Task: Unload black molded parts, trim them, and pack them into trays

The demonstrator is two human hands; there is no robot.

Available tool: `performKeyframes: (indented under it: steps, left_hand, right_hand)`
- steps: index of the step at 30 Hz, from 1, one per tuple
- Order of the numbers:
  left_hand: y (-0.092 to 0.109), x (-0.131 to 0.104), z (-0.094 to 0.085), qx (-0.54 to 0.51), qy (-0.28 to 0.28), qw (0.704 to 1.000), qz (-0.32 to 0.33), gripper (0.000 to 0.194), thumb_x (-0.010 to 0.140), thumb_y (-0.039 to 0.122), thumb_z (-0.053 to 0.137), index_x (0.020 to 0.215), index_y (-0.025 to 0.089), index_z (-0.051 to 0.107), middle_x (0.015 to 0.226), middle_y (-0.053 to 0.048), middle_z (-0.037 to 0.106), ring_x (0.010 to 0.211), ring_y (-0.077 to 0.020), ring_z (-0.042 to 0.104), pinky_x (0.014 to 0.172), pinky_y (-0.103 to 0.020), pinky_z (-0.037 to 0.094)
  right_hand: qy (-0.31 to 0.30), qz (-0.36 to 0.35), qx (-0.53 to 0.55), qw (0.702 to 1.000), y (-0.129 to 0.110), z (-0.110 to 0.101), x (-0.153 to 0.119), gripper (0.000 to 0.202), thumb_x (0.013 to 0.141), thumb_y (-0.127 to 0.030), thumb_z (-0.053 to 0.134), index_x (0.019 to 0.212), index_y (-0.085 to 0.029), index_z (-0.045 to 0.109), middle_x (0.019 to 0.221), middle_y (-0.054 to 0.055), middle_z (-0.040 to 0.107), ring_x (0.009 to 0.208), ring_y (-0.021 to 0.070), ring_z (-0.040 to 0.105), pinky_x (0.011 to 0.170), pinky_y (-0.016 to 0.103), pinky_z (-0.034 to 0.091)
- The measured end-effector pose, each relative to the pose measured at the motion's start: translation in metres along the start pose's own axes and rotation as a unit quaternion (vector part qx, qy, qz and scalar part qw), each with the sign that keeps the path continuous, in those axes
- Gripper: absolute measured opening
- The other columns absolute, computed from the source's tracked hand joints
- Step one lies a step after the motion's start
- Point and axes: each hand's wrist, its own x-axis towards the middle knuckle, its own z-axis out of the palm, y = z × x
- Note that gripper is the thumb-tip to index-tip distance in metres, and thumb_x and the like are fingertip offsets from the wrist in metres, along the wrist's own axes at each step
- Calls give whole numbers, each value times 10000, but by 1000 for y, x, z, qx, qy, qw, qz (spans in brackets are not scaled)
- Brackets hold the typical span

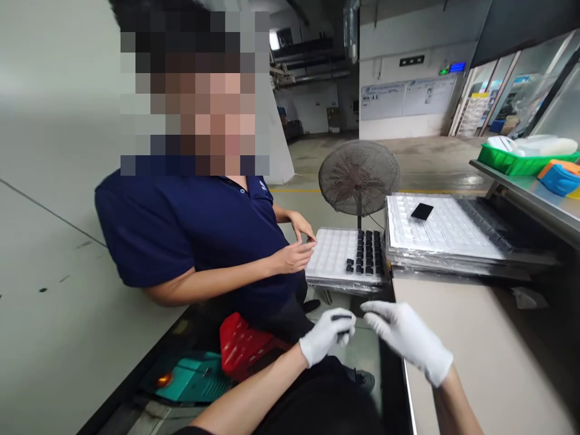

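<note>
My left hand (327, 334), in a white glove, is closed around a small black part (343, 323) whose exact kind I cannot make out. Just to its right, my white-gloved right hand (405, 336) is raised near the table edge, fingers stretched out and holding nothing. Beyond both hands is a white compartment tray (338, 254), with rows of black parts (368, 251) filling its right side. Farther right, a black rectangular piece (422, 211) lies on a stack of white trays (446, 235).
A co-worker in a dark blue shirt (217, 229) stands at the left, hands by the tray. Behind it is a fan (359, 177). The beige table (480, 338) is on my right, a green basket (521, 158) on a shelf. Red (247, 344) and teal (194, 377) objects sit low left.
</note>
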Motion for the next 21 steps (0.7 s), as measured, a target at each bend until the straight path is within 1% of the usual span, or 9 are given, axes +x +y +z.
performKeyframes:
  steps: [2,4,6,8,11,15,18,20,21]
  left_hand:
    - [18,13,10,-68,-5,998,-2,190,765,327,804,897,191,783,731,-59,680,543,-148,577,507,-276,457]
    - [37,28,17,-130,-17,991,-19,194,822,303,757,956,163,766,776,-57,689,594,-143,613,543,-249,497]
    - [57,42,22,-228,-54,970,-65,180,894,272,705,996,131,750,818,-75,708,637,-158,655,598,-264,555]
    - [76,52,27,-349,-81,927,-111,209,980,314,646,1029,131,734,858,-86,722,711,-191,702,648,-304,598]
    - [98,57,36,-470,-69,869,-143,312,1066,401,550,1063,139,720,904,-92,734,789,-205,736,695,-328,629]
    - [107,69,40,-519,-55,837,-165,345,1097,403,496,1065,132,706,943,-96,740,845,-200,761,747,-312,652]
    - [96,87,30,-486,-39,853,-183,284,1080,352,530,1051,129,704,941,-97,740,838,-198,760,771,-316,657]
    - [77,96,21,-445,-2,878,-177,211,1056,302,570,1034,143,707,949,-93,746,847,-193,760,780,-304,650]
    - [66,99,17,-425,13,888,-177,184,1048,278,579,1028,149,709,968,-94,753,869,-193,762,791,-299,647]
  right_hand:
    - [42,1,-22,999,-2,-7,-1,421,979,-476,635,1200,-179,834,997,84,815,892,219,725,903,352,592]
    - [76,4,2,997,3,-10,-1,424,965,-458,659,1228,-169,825,920,57,800,776,180,680,847,337,595]
    - [204,18,14,979,8,-11,2,415,960,-449,657,1200,-157,829,820,35,763,662,145,607,759,310,579]
    - [297,39,-3,954,12,-10,8,410,964,-433,639,1193,-150,828,744,20,716,619,136,564,706,295,557]
    - [262,56,-39,963,15,-5,21,431,963,-397,643,1294,-168,797,679,-13,653,587,126,521,667,281,532]
    - [258,56,-84,961,7,5,44,435,984,-381,611,1339,-184,767,726,-1,693,595,129,544,668,280,512]
    - [199,82,-94,972,1,13,59,329,998,-419,604,1133,-203,811,800,30,742,659,149,608,685,287,493]
    - [155,116,-67,979,10,21,66,298,996,-448,613,972,-213,795,758,16,710,668,147,596,685,282,474]
    - [167,139,-45,975,21,26,69,308,990,-467,620,903,-210,766,729,5,679,661,141,572,679,279,462]
